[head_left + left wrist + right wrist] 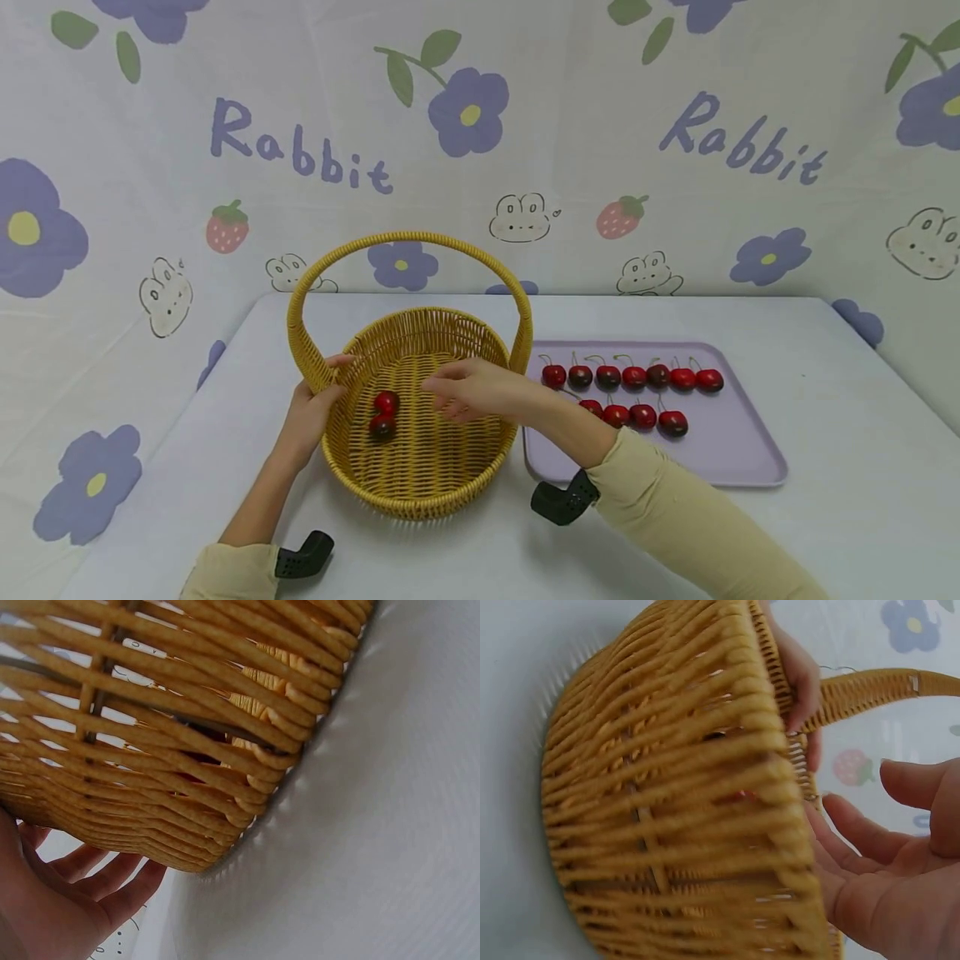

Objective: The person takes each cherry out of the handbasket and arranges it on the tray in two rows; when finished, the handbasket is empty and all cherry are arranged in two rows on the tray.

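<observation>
A round yellow wicker basket (427, 505) with a tall arched handle stands on the table. My left hand (309, 412) grips its left rim at the foot of the handle; the left wrist view shows those fingers (124, 889) against the woven wall. Two dark red cherries, one (387, 402) just behind the other (382, 428), lie on the left part of the basket floor. Over the basket's right half hovers my right hand (480, 389), reaching across the rim. In the right wrist view its thumb and fingers (862, 832) are apart, with nothing seen between them.
Right of the basket lies a lilac tray (720, 462) with two rows of stemmed cherries (633, 379). My right forearm passes over the tray's left front corner. A white patterned cloth (562, 125) hangs behind the white table.
</observation>
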{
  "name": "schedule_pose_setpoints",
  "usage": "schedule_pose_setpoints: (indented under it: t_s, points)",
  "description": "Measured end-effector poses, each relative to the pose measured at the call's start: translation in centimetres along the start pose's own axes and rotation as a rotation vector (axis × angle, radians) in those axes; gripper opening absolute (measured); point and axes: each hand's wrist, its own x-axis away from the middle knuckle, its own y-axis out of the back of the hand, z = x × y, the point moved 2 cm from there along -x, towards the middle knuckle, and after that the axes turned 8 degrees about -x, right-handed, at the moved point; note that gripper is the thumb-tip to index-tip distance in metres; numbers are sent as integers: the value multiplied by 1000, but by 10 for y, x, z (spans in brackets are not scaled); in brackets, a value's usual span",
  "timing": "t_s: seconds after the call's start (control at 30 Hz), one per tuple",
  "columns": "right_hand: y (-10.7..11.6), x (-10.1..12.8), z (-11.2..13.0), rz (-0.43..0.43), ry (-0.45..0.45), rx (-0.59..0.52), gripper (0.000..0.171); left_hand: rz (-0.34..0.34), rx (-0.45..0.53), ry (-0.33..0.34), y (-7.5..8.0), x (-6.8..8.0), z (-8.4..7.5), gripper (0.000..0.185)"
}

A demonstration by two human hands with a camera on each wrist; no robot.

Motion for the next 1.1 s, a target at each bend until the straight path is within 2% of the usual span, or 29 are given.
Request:
schedule_pose_setpoints:
  t_s: [0.4,0.7,0.83,0.97,1.1]
  points:
    - [-24,-27,-8,-55,-84,-9,41,-1,1,3,-1,0,-3,41]
    - [-35,-43,-9,-79,-158,-30,42,-3,4,-3,0,0,-4,41]
    - [-41,-48,-9,-98,-188,27,38,0,6,2,1,1,-3,41]
    - [-48,-50,-7,-111,-199,153,36,1,11,7,1,1,-3,41]
    - [-55,-52,-7,-57,-176,269,33,2,15,7,1,1,-3,41]
